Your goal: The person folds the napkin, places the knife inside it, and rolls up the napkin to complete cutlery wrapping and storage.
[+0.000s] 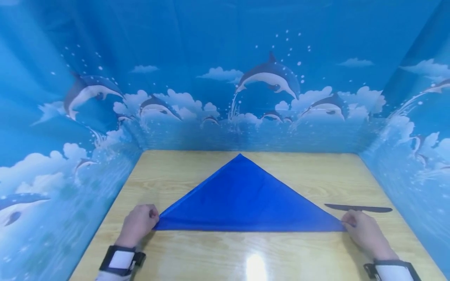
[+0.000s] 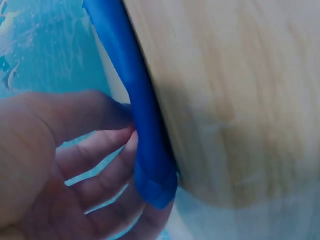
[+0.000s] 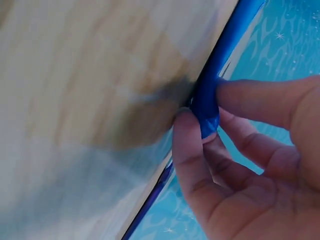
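A blue cloth (image 1: 242, 199) lies as a wide triangle on the table, its point toward the back and its long edge toward me. At its left corner my left hand (image 1: 138, 223) pinches the fabric between thumb and fingers. The right corner is pinched by my right hand (image 1: 366, 232). In the left wrist view, the left hand (image 2: 80, 160) holds the cloth (image 2: 150, 125) close to its narrow, folded end. The right wrist view shows the right hand (image 3: 250, 155) with thumb and fingers around the cloth's tip (image 3: 210, 107).
A slim dark strip (image 1: 358, 208) with a tapered left end lies just behind my right hand; its kind is unclear. The wood-patterned table (image 1: 197, 253) is bordered at the back and sides by a blue dolphin-print curtain (image 1: 197, 35).
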Demonstrator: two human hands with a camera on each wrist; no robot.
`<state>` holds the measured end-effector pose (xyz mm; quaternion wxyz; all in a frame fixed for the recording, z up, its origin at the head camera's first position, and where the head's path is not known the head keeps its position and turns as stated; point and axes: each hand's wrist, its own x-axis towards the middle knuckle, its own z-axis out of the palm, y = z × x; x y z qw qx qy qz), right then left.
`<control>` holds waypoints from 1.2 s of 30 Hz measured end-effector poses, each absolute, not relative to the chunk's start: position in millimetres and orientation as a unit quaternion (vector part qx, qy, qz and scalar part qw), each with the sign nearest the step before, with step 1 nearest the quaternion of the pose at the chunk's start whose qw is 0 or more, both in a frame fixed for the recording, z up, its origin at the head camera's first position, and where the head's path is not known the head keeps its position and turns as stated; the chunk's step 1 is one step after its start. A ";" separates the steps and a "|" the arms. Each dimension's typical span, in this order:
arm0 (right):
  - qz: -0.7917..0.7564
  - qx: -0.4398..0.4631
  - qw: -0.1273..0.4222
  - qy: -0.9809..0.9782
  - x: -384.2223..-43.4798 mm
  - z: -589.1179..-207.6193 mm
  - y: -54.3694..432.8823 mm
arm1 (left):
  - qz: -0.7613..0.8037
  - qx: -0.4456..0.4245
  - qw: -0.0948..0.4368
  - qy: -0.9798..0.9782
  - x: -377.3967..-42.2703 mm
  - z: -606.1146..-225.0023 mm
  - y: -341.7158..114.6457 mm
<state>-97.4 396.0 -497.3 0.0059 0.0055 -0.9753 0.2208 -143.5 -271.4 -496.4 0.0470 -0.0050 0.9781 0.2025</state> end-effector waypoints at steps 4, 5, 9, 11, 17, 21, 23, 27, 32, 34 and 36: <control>0.218 0.006 -0.006 -0.976 -100.0 -496.3 414.3 | 0.218 -0.018 0.083 0.972 -144.0 -496.1 -273.8; 0.218 0.005 0.000 -0.976 -102.0 -495.2 422.6 | 0.218 -0.016 0.086 0.972 -143.6 -495.1 -274.0; 0.204 0.021 0.081 -0.975 -116.6 -496.7 461.5 | 0.220 0.000 0.073 0.973 -139.8 -491.0 -277.4; 0.194 0.038 0.111 -0.974 -123.2 -500.8 481.1 | 0.219 0.014 0.058 0.974 -138.5 -490.5 -279.2; 0.171 0.064 0.092 -0.979 -129.5 -511.8 510.7 | 0.218 0.009 0.061 0.974 -137.4 -492.2 -280.8; 0.161 0.061 0.073 -0.982 -127.3 -509.1 509.4 | 0.220 0.009 0.065 0.973 -136.5 -490.0 -279.2; 0.160 0.064 0.062 -0.983 -127.1 -505.4 505.7 | 0.218 0.012 0.061 0.974 -135.3 -490.2 -279.0; 0.159 0.065 0.032 -0.985 -127.9 -500.5 498.8 | 0.218 0.015 0.059 0.974 -133.5 -493.0 -279.1; 0.142 0.086 0.060 -0.984 -127.1 -502.1 486.1 | 0.225 0.018 0.051 0.973 -133.8 -496.9 -279.8; 0.136 0.103 0.086 -0.981 -126.6 -502.6 478.4 | 0.229 0.023 0.045 0.972 -134.2 -497.6 -280.5; 0.134 0.110 0.104 -0.979 -126.1 -500.7 468.4 | 0.230 0.029 0.035 0.972 -134.7 -498.0 -281.0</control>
